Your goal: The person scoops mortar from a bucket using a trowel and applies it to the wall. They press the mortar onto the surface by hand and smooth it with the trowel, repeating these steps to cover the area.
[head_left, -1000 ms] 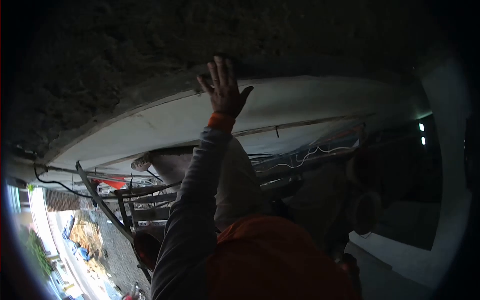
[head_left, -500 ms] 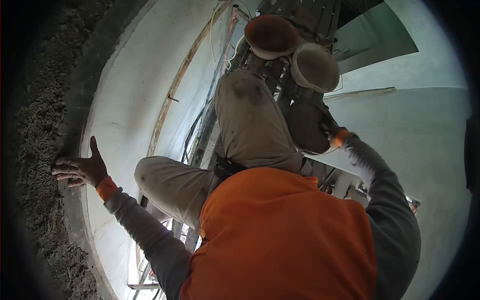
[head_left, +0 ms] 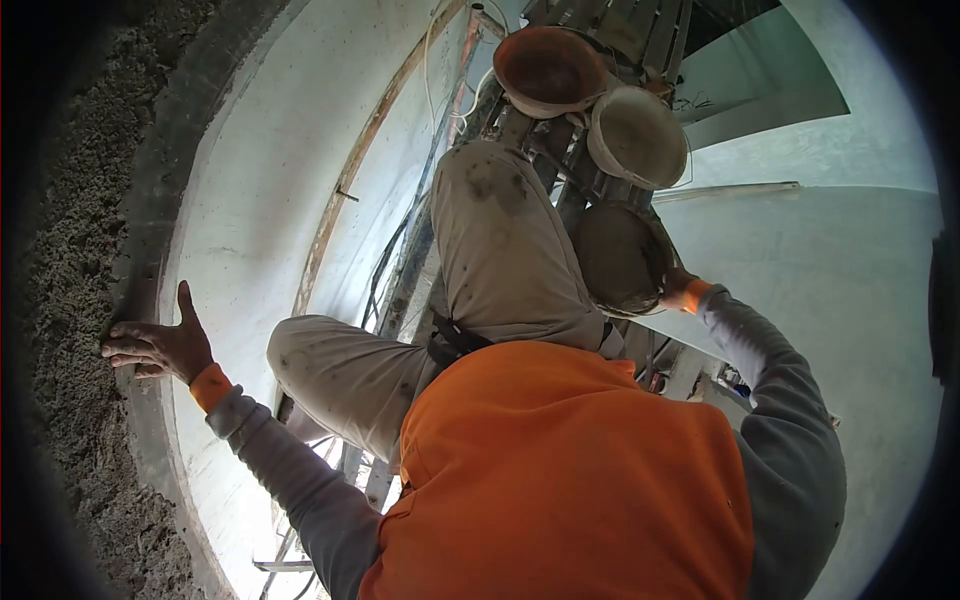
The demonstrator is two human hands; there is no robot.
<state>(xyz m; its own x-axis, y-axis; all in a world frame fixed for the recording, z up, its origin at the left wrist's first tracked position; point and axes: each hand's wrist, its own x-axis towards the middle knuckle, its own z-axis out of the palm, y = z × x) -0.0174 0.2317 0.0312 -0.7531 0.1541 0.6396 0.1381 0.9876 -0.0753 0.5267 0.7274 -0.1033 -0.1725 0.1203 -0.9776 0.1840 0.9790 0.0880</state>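
We find the bowl (head_left: 664, 243) of grey mortar (head_left: 618, 258) low on the slatted planks (head_left: 662, 38), just beside the bent knees in stained trousers (head_left: 500, 235). The right grip (head_left: 678, 287) is at its outer rim; some fingers are hidden, so we cannot tell whether they pinch the edge or only lie against it. If that rim were pulled or pressed from one side, we judge the bowl could tip and spill its load, and gaps between the boards might make its footing uneven. A knock could also carry into the pale bucket (head_left: 638, 135) near it, and on to the reddish bowl (head_left: 550, 70) beyond.

Farther out, we see the left grip (head_left: 165, 345) spread, thumb raised, its fingertips at the rough wall strip (head_left: 80, 250) beside the smooth pale surface (head_left: 235, 250). Should the person lean hard there, we think the coating, if soft, could smear or crumble, and the palm could slip.
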